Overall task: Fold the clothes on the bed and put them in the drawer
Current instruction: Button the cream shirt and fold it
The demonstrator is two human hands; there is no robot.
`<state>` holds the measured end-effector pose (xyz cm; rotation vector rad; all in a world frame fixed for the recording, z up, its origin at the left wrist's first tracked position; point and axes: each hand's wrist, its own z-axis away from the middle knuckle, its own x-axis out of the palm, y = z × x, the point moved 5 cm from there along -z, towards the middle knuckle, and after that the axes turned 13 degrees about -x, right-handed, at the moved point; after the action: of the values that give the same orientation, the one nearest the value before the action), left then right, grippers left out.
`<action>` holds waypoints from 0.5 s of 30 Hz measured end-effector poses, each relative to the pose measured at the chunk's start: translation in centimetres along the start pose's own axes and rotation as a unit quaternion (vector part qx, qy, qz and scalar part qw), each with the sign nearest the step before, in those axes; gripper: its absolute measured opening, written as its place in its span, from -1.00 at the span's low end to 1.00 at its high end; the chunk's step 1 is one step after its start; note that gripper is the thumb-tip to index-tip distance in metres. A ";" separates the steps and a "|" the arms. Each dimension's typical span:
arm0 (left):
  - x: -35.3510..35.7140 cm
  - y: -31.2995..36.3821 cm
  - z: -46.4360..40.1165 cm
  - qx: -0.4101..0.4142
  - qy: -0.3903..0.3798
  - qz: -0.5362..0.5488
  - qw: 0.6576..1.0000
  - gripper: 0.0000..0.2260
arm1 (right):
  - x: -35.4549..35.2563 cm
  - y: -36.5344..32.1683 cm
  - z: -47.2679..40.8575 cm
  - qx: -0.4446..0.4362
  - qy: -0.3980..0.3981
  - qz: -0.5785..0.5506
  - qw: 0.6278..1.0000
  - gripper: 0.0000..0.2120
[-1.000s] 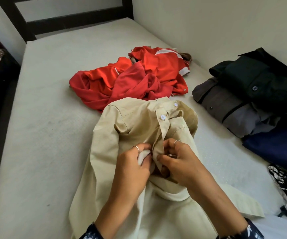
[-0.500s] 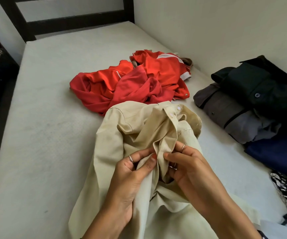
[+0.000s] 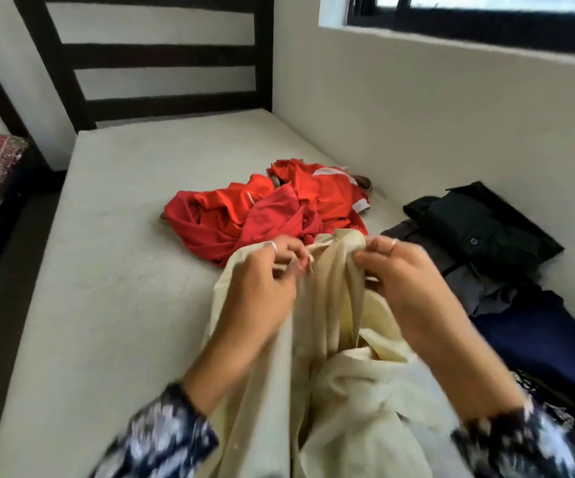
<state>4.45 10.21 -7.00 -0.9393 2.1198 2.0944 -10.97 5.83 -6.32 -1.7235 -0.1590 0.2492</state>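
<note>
Both hands pinch the cream shirt (image 3: 331, 339) near its collar, left hand (image 3: 262, 291) at 10 o'clock of the bunch, right hand (image 3: 407, 284) at 2, lifting it off the bed (image 3: 106, 270). Being bunched, its hem may drag, or sweep the red clothes (image 3: 265, 208) at 12 and dark folded pile (image 3: 486, 229) at 3
</note>
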 end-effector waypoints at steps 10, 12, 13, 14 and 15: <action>-9.7 17.5 -4.4 0.196 0.119 -0.053 0.972 -0.90 | -2.5 -18.7 -6.2 -0.206 0.039 0.167 0.963 -0.77; -9.3 16.3 -3.4 0.186 0.104 -0.091 0.973 -0.91 | -1.6 -17.0 -5.5 -0.209 0.016 0.264 0.941 -0.71; -8.5 14.6 -3.3 0.159 0.089 -0.123 0.975 -0.91 | -1.3 -15.0 -5.2 -0.191 -0.004 0.320 0.928 -0.71; -7.8 12.3 -2.9 0.126 0.071 -0.148 0.978 -0.92 | -1.0 -12.6 -4.4 -0.167 -0.024 0.366 0.915 -0.73; -6.9 10.0 -2.4 0.091 0.052 -0.161 0.981 -0.92 | -1.0 -10.3 -3.4 -0.142 -0.036 0.393 0.908 -0.78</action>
<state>6.87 10.01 5.16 -1.2883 1.9980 1.7035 -10.71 4.03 4.38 -1.9990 0.4879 0.9194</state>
